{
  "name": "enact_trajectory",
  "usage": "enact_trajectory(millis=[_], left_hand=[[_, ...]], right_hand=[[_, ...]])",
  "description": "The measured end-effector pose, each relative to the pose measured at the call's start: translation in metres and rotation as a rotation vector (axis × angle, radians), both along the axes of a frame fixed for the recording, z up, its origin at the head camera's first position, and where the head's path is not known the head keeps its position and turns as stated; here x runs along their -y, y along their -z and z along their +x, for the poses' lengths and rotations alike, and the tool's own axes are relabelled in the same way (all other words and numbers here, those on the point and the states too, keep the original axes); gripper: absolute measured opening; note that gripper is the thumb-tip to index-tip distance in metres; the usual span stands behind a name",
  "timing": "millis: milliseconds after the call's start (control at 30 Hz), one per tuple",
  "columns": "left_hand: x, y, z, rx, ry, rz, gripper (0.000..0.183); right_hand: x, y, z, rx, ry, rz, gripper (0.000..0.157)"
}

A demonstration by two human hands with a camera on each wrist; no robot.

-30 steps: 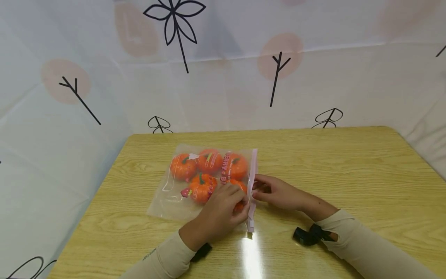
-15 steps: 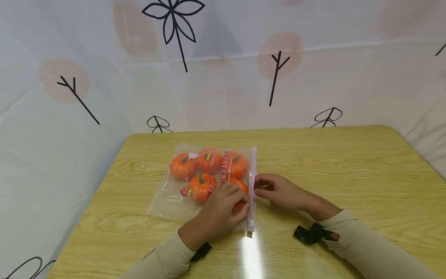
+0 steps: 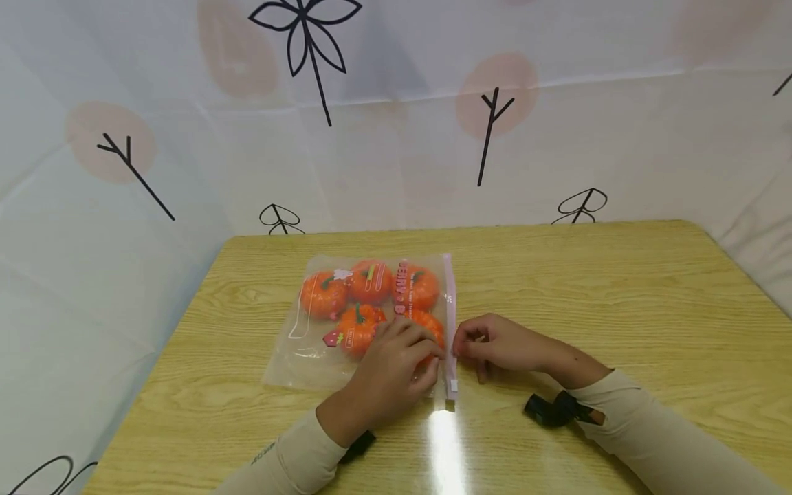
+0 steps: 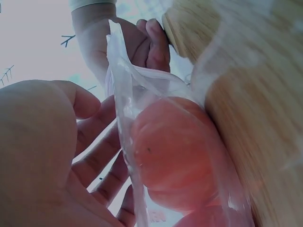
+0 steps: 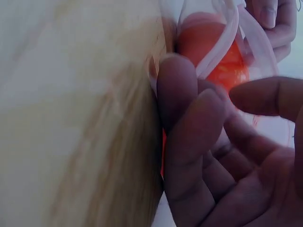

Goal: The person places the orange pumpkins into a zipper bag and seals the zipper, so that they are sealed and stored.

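Note:
A clear zip bag (image 3: pixel 293 364) lies flat on the table with several small orange toy pumpkins (image 3: pixel 324 295) inside. Its pink zip strip (image 3: pixel 449 295) runs along the right side, the white slider (image 3: pixel 454 386) at the near end. My left hand (image 3: pixel 392 368) rests over the bag's near right part, partly covering a pumpkin; in the left wrist view its fingers (image 4: pixel 102 158) lie along the film. My right hand (image 3: pixel 507 344) is at the strip with bent fingers. The right wrist view shows its thumb (image 5: pixel 258 97) apart from the fingers, beside the parted bag mouth (image 5: pixel 222 45).
The bag lies on a wood-grain table (image 3: pixel 594 289). A white cloth (image 3: pixel 383 165) with plant drawings and pink spots hangs behind and at the sides. Black straps (image 3: pixel 553 409) sit at both wrists. Light glares off the table near the bag.
The bag's strip side has turned slightly, its near end shifting right and away from me. My right hand has dropped a little lower along the strip. My left hand stays almost in place.

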State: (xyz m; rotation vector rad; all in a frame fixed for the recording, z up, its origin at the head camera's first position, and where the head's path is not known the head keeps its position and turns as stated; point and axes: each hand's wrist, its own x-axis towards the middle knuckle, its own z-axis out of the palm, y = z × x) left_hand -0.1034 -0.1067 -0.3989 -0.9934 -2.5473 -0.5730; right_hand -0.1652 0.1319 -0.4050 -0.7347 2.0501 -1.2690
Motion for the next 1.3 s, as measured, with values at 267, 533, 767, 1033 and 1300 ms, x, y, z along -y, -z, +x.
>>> enact_trajectory(millis=[267, 533, 767, 1033, 1300], left_hand=[[0.0, 0.001, 0.0, -0.011, -0.013, -0.017, 0.008], [0.001, 0.001, 0.001, 0.006, -0.014, -0.02, 0.012], [0.001, 0.002, 0.0, -0.013, -0.007, -0.031, 0.014], [0.0, 0.002, 0.0, -0.034, 0.002, -0.074, 0.015], [0.001, 0.001, 0.0, -0.019, -0.001, -0.086, 0.015]], right_hand=[[0.001, 0.002, 0.0, 0.045, 0.013, -0.057, 0.028], [0.003, 0.004, 0.002, 0.016, -0.042, -0.047, 0.031], [0.003, 0.004, 0.004, 0.03, -0.036, -0.034, 0.016], [0.001, 0.003, 0.008, 0.144, -0.151, -0.004, 0.031], [0.007, 0.007, 0.011, 0.183, -0.195, -0.058, 0.038]])
